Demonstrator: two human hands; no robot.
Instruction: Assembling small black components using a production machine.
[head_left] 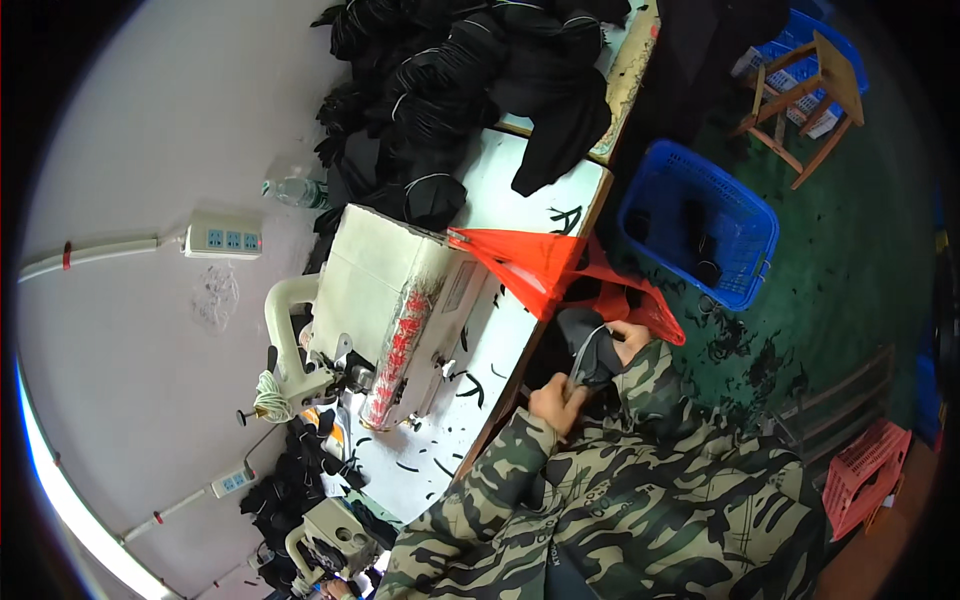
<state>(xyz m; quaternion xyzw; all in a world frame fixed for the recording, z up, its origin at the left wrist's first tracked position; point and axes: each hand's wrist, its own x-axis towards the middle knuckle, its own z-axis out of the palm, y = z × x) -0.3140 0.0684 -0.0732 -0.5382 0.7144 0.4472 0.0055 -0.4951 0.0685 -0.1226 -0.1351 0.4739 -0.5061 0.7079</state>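
Observation:
A dark grey cloth piece (pixel 596 358) with a paler strip along one edge is stretched between my two hands, just off the table's front edge. My left hand (pixel 557 403) pinches its lower end between thumb and fingers. Higher up and to the right, my right hand (pixel 628 343) grips the cloth's other side, fingers partly hidden behind it. Right beyond the hands, a red plastic bag (pixel 535 262) hangs from the corner of the sewing machine (pixel 385 290) across the table edge. My camouflage sleeves cover both forearms.
Tied bundles of black cloth (pixel 450 65) are heaped at the table's far end. Black scraps litter the white tabletop (pixel 495 345). On the green floor stand a blue basket (pixel 632 205) and a wooden stool (pixel 840 80). A red crate (pixel 868 475) stands lower right; another machine (pixel 340 530) is lower left.

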